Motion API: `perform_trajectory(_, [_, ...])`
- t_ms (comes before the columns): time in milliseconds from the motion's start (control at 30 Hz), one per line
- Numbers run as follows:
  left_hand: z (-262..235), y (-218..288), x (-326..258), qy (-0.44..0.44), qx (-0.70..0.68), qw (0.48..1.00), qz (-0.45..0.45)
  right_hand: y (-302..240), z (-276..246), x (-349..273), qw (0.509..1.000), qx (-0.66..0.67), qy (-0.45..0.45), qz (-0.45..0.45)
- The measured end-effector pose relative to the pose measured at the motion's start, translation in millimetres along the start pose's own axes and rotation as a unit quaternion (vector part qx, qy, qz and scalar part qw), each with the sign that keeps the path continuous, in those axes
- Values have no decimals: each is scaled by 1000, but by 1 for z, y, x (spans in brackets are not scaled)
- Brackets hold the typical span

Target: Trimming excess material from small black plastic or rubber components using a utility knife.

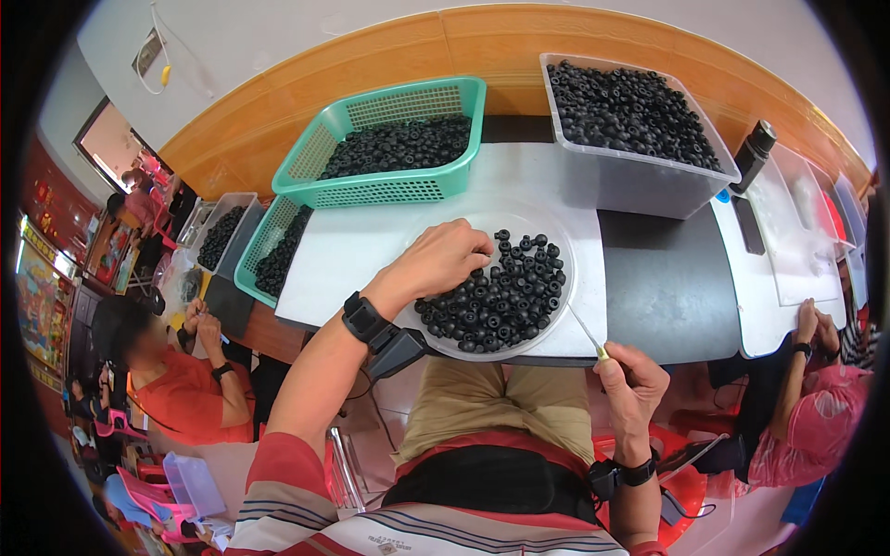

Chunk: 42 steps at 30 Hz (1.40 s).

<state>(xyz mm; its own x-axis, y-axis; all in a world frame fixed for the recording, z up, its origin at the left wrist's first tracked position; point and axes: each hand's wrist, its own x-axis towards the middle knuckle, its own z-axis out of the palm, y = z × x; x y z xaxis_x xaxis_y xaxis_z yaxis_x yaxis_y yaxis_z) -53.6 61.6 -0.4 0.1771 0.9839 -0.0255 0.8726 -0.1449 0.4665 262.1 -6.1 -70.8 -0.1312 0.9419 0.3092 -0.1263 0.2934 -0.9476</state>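
My left hand (443,261) reaches over the left edge of a pile of small black round parts with holes (505,296). Its fingers are curled together at the pile, and whatever they pinch is hidden. The parts lie on a round, clear shallow plate (491,356) near the table's front edge. Right of the plate, my right hand (632,382) is closed round the yellow-green handle of a thin-shafted tool (586,328), perhaps an awl or small screwdriver. The tool's metal shaft points up and left toward the plate's rim.
Behind the plate stand a green basket (394,189) and a clear bin (640,185), both holding black parts. Another green basket (255,243) is at left. A black bottle (754,156) and phone (747,225) sit at right. People work on both sides, one in orange (199,394).
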Motion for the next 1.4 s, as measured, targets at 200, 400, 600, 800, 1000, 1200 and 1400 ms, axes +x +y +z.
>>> perform_trajectory(200, [4, -5, -6, 46, -49, 998, 18, 0, -2, -2, 1000, 1, 0, 9])
perform_trajectory(400, [8, -8, -13, 70, -54, 996, 34, -2, 0, -3, 1000, 5, -1, 22])
perform_trajectory(600, [6, -6, -17, 67, -12, 996, 54, -3, 1, -4, 999, -1, -1, 36])
perform_trajectory(800, [3, -6, -21, 88, -102, 990, 37, -4, 3, -4, 999, -9, 1, 37])
perform_trajectory(1000, [1, -1, -30, 81, -282, 956, -17, -6, 8, -2, 999, -9, 0, 37])
perform_trajectory(1200, [4, 10, -51, 94, -575, 812, -22, -17, 24, 4, 999, 2, -15, 47])
perform_trajectory(1400, [13, 32, -72, 88, -753, 652, -36, -25, 51, 16, 998, -17, -57, -15])
